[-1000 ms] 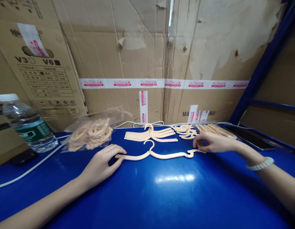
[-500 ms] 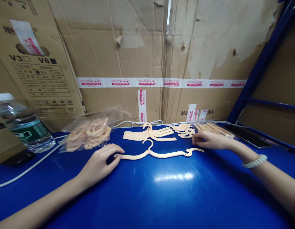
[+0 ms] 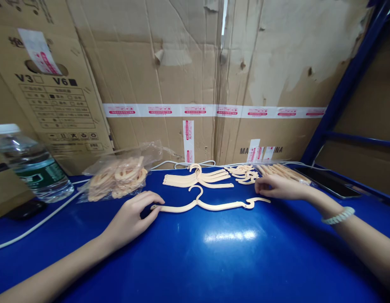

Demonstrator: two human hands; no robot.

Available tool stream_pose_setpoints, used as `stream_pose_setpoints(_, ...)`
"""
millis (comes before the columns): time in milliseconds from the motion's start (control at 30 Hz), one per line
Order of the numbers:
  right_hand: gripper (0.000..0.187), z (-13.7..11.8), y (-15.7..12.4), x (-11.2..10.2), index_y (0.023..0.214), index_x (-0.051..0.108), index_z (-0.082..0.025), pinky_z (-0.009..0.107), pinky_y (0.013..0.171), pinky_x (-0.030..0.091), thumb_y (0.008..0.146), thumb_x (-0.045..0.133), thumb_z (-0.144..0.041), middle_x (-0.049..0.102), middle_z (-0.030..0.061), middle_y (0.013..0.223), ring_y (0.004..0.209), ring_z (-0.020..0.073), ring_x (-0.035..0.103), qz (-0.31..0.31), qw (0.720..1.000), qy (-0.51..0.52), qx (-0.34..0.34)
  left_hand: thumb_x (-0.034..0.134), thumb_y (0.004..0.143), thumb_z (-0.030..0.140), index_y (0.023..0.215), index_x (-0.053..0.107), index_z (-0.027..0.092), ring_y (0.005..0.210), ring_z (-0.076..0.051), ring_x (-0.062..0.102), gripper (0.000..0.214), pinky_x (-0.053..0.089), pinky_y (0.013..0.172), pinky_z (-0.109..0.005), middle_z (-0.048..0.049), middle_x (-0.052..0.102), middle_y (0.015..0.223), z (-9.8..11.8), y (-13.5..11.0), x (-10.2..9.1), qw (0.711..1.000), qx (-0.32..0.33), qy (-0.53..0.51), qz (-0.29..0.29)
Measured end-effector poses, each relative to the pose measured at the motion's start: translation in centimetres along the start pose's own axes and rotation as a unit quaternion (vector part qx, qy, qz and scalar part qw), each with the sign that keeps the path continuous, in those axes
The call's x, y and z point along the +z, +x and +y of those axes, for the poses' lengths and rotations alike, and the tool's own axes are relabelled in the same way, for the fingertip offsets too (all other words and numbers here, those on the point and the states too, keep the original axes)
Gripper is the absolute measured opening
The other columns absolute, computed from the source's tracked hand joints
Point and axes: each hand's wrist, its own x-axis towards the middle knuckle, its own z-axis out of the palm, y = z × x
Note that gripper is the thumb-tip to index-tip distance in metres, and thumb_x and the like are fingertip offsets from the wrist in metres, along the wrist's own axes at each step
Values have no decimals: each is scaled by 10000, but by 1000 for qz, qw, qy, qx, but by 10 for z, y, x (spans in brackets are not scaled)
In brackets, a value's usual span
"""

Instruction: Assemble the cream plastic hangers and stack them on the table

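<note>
A cream-coloured folding hanger [image 3: 179, 208] lies opened out flat on the blue table, its hook toward the back. A small S-shaped hook piece [image 3: 250, 203] sits at its right end. My left hand [image 3: 136, 214] has thumb and fingers closed around the hanger's left tip. Beside a pile of small hook pieces [image 3: 242, 171], my right hand [image 3: 277, 187] is closed with fingers curled down; what is under its fingertips is hidden. Behind the opened hanger lies a fanned stack of similar hangers [image 3: 179, 180].
A clear plastic bag [image 3: 119, 176] of cream parts lies at the left, near a water bottle [image 3: 33, 168]. Another bag of slim parts [image 3: 285, 173] and a dark phone [image 3: 327, 182] are at the right. Cardboard [image 3: 163, 80] stands behind, with a white cable [image 3: 33, 229] at left.
The view has shifted very slightly. My right hand's fingertips are a touch lower; the left hand and the hanger keep their places.
</note>
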Motion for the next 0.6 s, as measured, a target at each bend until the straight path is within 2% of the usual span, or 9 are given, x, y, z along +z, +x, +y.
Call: stream_pose_setpoints(600,157,5,2,2,750,611,-178,282,582,426,747,493,-281,624,52,713,644,199,576,25,1000,4,-11,472,917,230,935,634,197,870,-181,642,166,502,794,-296,-33,678,932,1,0,0,1000,19,7,11)
